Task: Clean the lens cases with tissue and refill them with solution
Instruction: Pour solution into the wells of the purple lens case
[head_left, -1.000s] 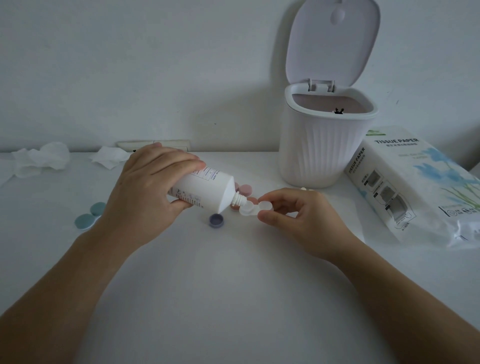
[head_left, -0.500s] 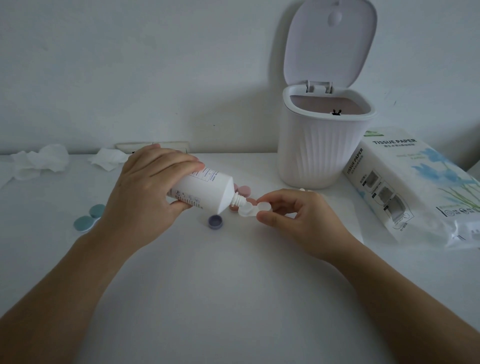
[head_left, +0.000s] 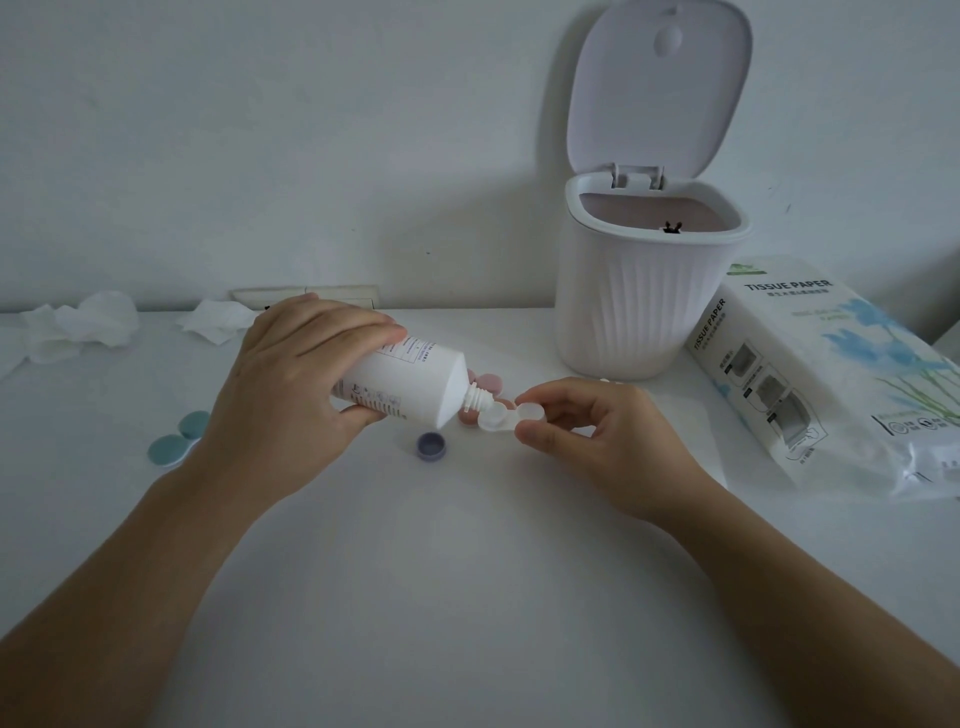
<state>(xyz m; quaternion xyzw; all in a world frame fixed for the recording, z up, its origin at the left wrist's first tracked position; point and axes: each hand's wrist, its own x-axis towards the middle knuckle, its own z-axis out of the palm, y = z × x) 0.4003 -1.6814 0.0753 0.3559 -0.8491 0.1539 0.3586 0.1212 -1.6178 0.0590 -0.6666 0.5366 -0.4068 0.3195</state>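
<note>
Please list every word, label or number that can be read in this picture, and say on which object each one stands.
"TISSUE PAPER": top face of the tissue pack, in large letters.
"TISSUE PAPER": again, along the pack's side edge.
Smaller lines and icons on the pack: too small to read.
Printed label on the solution bottle, which the left hand grips: too blurred to read.
Bin, white lens case: no text visible.

- The left hand (head_left: 291, 395) covers the solution bottle's (head_left: 410, 384) rear end.
- The bottle hides part of the pink caps (head_left: 488, 385).
- Tissue pack (head_left: 831, 374) runs past the right edge.
- Liquid in the lens case (head_left: 511, 417) is too small to tell.
</note>
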